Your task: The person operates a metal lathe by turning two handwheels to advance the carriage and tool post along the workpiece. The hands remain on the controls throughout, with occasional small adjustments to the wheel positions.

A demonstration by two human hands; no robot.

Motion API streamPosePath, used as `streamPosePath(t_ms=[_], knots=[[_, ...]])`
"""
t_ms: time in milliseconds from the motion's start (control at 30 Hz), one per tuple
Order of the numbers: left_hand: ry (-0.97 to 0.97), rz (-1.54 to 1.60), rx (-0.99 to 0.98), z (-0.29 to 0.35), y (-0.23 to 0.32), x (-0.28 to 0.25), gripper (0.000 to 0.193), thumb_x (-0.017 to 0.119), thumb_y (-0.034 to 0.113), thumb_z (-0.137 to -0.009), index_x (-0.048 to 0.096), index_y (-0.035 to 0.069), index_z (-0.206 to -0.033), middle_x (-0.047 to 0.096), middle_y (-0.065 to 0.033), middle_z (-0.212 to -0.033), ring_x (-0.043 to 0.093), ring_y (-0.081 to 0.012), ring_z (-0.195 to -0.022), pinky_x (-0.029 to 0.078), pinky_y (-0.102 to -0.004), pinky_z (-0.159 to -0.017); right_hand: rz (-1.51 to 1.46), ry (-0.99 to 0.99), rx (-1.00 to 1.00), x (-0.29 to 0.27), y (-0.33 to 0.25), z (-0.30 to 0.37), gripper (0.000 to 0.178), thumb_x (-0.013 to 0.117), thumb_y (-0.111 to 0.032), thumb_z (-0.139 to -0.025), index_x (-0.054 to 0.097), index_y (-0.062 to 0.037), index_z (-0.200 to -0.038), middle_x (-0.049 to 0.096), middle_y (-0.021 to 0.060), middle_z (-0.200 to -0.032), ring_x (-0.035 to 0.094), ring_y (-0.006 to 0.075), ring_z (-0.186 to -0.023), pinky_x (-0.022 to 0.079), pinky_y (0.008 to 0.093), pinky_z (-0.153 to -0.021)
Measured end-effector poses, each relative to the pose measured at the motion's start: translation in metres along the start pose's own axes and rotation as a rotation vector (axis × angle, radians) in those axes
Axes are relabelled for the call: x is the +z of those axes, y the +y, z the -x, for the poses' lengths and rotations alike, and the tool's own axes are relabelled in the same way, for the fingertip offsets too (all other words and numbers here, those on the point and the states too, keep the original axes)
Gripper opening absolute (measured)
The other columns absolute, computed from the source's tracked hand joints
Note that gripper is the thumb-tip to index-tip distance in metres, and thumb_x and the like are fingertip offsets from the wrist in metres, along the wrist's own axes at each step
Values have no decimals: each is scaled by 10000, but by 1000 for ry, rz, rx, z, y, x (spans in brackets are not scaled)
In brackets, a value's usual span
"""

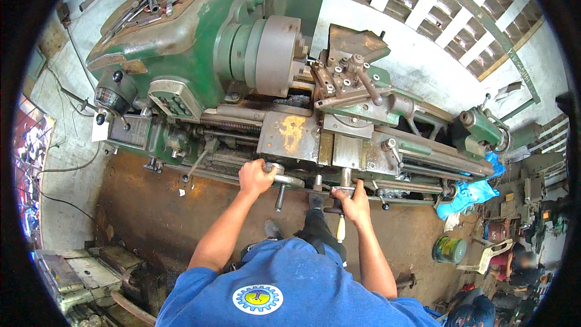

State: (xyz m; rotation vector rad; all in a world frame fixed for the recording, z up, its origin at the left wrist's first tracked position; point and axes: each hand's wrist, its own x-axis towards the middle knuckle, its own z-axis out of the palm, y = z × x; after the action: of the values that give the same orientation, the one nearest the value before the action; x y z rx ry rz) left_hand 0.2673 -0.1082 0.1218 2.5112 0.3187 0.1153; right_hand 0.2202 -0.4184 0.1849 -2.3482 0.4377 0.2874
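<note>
I stand at a green metal lathe, its large grey chuck (279,56) on the left of the tool post (348,79). My left hand (256,177) is closed on the rim of a carriage handwheel (288,180), whose metal handle (280,197) points toward me. My right hand (354,201) grips the cross-slide crank (339,192), which has a pale handle (341,229) hanging below the fingers. Between the hands and the tool post lies the carriage (290,136), with a yellow worn patch on top. Whether a workpiece sits in the chuck, I cannot tell.
Several wrenches (152,5) lie on the headstock (175,36). To the right stand the tailstock (482,130), a blue plastic sheet (467,198) and a green bucket (449,249). Another machine (78,278) is behind me at left. People (519,269) are at the lower right.
</note>
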Motion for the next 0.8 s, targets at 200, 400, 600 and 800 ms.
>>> streamPosePath(t_ms=[200, 400, 600, 800], knots=[[-14, -16, 5, -2, -4, 2, 471, 747, 470, -770, 705, 1, -777, 697, -254, -760, 704, -439, -786, 555, -527, -729, -23, 11, -11, 0, -1, 1, 859, 797, -539, -790, 484, 1, -1381, 591, 302, -1356, 596, 452, -1258, 478, 523, -1037], [-9, 13, 11, -2, -4, 2, 467, 746, 459, -773, 685, -3, -759, 688, -257, -746, 692, -453, -779, 545, -535, -720, -6, 6, -10, 0, 0, -1, 857, 800, -540, -788, 491, -1, -1379, 601, 302, -1340, 605, 456, -1242, 487, 526, -1024], [-9, 25, 3, -1, -4, 1, 450, 743, 441, -767, 684, -4, -743, 689, -254, -747, 696, -448, -774, 551, -530, -713, -14, 19, -14, 1, 0, 0, 870, 805, -543, -778, 494, -3, -1386, 605, 299, -1336, 609, 450, -1241, 491, 522, -1021], [16, 18, 10, -1, -2, -1, 439, 742, 434, -762, 694, -2, -745, 688, -249, -736, 701, -441, -771, 560, -521, -718, -13, 28, -18, 2, 2, -1, 858, 812, -533, -775, 506, -1, -1375, 611, 296, -1323, 611, 445, -1236, 490, 516, -1023]])
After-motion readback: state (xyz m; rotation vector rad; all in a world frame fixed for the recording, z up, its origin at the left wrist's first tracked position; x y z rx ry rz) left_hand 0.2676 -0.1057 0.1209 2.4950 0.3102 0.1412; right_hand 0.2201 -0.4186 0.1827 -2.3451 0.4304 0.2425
